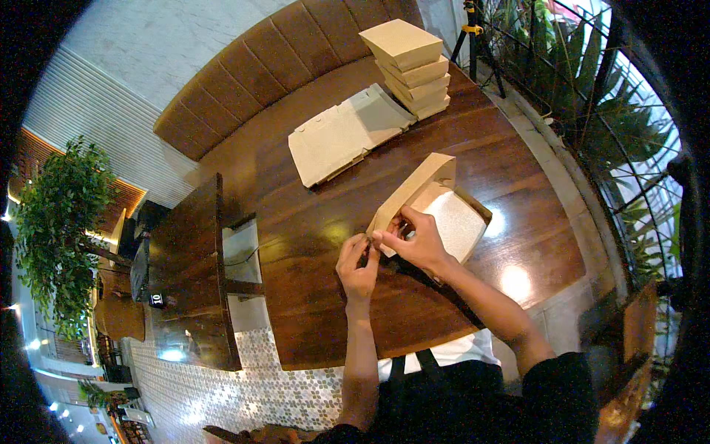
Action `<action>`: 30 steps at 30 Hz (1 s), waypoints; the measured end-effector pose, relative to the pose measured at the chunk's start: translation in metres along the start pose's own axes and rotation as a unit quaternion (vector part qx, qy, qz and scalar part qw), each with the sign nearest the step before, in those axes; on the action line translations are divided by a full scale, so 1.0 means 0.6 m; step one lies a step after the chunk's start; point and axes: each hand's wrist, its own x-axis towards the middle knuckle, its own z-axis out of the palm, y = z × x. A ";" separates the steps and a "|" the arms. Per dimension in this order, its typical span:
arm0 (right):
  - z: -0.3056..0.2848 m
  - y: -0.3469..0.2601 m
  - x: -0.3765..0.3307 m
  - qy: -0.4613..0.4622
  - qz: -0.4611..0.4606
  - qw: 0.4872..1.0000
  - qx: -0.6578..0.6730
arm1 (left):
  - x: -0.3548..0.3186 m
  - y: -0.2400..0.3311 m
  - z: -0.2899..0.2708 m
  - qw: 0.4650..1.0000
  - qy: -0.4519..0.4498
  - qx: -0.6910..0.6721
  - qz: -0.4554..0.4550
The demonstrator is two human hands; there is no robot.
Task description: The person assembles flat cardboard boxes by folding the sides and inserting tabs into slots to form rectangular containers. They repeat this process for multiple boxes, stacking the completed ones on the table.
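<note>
A partly folded brown cardboard box (457, 222) rests on the wooden table in front of me, its far-left wall standing up and its pale inside showing. My left hand (357, 265) pinches the near-left corner of that box from outside. Just beside it, my right hand (416, 238) grips the same corner from the inner side, thumb and fingers closed on the cardboard. The two hands nearly touch, and they hide the corner's flaps.
Beyond the box lies a pile of flat cardboard blanks (347, 137). A stack of folded boxes (410, 66) stands at the far right of the wooden table (310, 251). A brown padded bench (251, 74) runs behind. Another table (188, 288) is at left; plants (584, 111) fill the right side.
</note>
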 end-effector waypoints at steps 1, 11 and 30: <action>-0.002 0.000 0.001 0.019 -0.006 1.000 0.013 | 0.002 0.011 0.006 1.000 0.010 -0.004 0.022; -0.005 0.035 0.015 0.014 -0.090 0.996 -0.010 | 0.048 0.047 0.017 0.964 0.077 -0.153 -0.206; -0.006 0.036 0.011 0.035 -0.095 0.995 -0.015 | 0.063 0.063 0.011 0.992 0.003 -0.058 -0.116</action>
